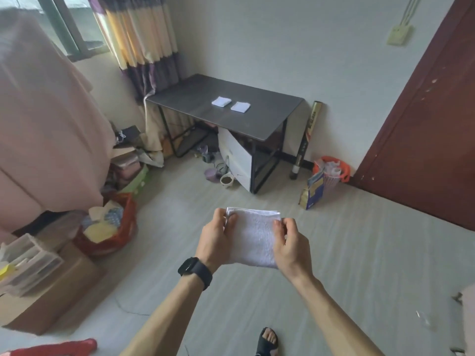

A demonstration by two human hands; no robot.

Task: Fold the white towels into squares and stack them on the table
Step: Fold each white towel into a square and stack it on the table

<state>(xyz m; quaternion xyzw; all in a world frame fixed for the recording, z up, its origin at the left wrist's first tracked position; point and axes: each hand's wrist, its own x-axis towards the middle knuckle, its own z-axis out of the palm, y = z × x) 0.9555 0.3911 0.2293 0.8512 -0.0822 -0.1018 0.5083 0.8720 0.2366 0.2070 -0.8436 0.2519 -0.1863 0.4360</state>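
I hold a folded white towel (pixel 254 235) in the air over the floor, well short of the table. My left hand (pixel 217 240) grips its left edge with the thumb on top. My right hand (pixel 290 242) pinches its right edge. The towel is folded into a rough square with layered edges showing at the top. Across the room stands a dark grey table (pixel 270 119). Two folded white towels lie side by side on it, one at the left (pixel 221 102) and one at the right (pixel 240 107), apart from each other.
A pink sheet (pixel 43 124) hangs at the left above boxes (pixel 51 299) and a red bag (pixel 123 227) of clutter. Bowls and a white panel (pixel 235 160) sit under the table. A tube (pixel 305 140), a carton (pixel 312 191) and an orange basket (pixel 331 170) stand by the wall. A brown door (pixel 431 129) is at the right.
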